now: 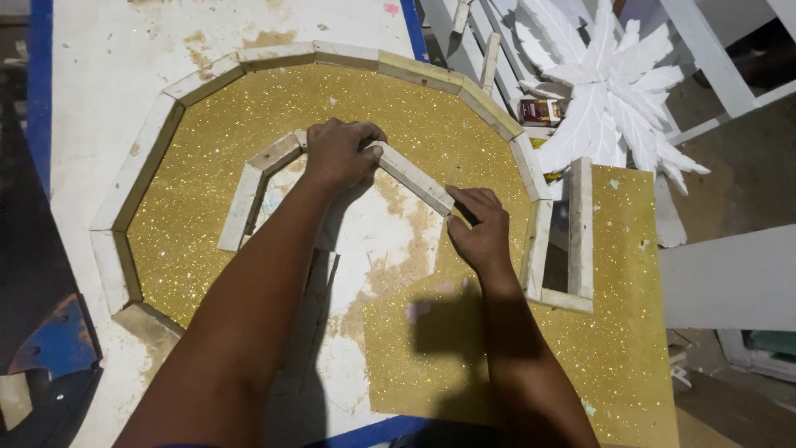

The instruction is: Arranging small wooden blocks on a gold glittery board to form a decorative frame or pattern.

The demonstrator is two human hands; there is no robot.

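Observation:
A gold glitter sheet (207, 174) shaped like an arch lies on a white worktable (99, 58). Pale wooden strips form its outer border (274, 56) and a smaller inner border (249, 195). My left hand (338, 153) presses down on the top of the inner border where two strips meet. My right hand (477, 226) grips the lower end of a slanted inner strip (412, 176). Both forearms reach in from the bottom of the view.
A small rectangular wooden frame (580, 224) stands at the sheet's right side. White foam leaf shapes (609, 99) and a small red box (539, 110) lie beyond it. White slats (713, 58) and a white board (730, 278) stand at right. Blue tape (40, 83) edges the table.

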